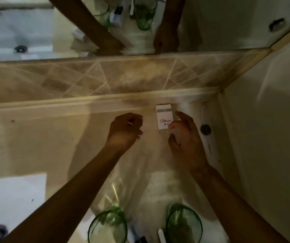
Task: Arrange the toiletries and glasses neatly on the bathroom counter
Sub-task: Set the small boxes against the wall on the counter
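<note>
A small white box point(164, 117) lies flat on the beige counter point(53, 137), close to the back edge under the tiled wall strip point(105, 79) and near the right corner. The right hand point(186, 137) is at the box's right side — its fingers are loosely spread and a little bent, and the thumb tip touches, or nearly touches, the lower right corner of the box; I cannot tell if it presses. The left hand point(125, 130) hovers just left of the box, apart from it, with fingers curled inward; whether they pinch something small I cannot tell. Two green glasses stand upright at the near edge — one on the left point(107, 227), one on the right point(184, 223) — well apart from the box. A mirror point(228, 23) above reflects both arms.
</note>
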A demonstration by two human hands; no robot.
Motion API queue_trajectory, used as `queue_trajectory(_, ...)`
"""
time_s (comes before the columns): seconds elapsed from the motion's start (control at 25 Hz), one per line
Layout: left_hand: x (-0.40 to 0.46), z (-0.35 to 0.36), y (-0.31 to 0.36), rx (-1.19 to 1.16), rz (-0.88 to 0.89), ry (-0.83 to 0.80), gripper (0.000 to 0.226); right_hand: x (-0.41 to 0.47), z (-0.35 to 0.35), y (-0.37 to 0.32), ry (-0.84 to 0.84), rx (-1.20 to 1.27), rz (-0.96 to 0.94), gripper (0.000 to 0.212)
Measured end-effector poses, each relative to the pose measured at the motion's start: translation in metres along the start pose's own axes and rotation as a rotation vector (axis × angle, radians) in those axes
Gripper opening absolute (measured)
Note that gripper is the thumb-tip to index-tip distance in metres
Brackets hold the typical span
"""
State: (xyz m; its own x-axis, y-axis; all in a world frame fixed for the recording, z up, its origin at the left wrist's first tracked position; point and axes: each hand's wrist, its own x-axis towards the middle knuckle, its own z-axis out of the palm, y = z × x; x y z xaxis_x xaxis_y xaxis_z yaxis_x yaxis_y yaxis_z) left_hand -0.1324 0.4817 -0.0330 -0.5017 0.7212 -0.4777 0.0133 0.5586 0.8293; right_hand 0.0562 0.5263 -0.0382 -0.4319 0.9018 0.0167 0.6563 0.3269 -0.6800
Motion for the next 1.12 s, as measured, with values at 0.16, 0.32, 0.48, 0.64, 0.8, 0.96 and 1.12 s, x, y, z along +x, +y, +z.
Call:
queue_trajectory(0.16,-0.053,-0.074,-0.034,-0.018,0.006,0.13,0.025,-0.022,-0.01,-0.035,-0.066,0.042,0.019,0.026)
queue_trajectory(0.32,-0.13,-0.122,-0.095,0.033,-0.085,0.29,0.019,-0.058,0.005,-0.089,-0.345,0.045,-0.124,0.019)
queue_trajectory(0.48,-0.194,-0.136,-0.147,0.184,-0.201,0.449,0.014,-0.083,0.037,-0.133,-0.671,0.013,-0.212,0.017)
queue_trajectory(0.64,-0.224,-0.133,-0.176,-0.011,-0.29,0.427,0.019,-0.089,0.079,-0.16,-1.021,-0.269,-0.197,0.031)
queue_trajectory(0.8,-0.228,-0.13,-0.183,-0.256,-0.335,0.42,0.019,-0.086,0.113,-0.171,-1.107,-0.46,-0.16,0.041)
queue_trajectory(0.96,-0.23,-0.128,-0.184,-0.387,-0.339,0.36,0.015,-0.088,0.133,-0.179,-1.118,-0.505,-0.176,0.037)
queue_trajectory(1.12,-0.225,-0.132,-0.188,-0.335,-0.267,0.359,0.021,-0.092,0.138,-0.18,-1.013,-0.36,-0.098,0.044)
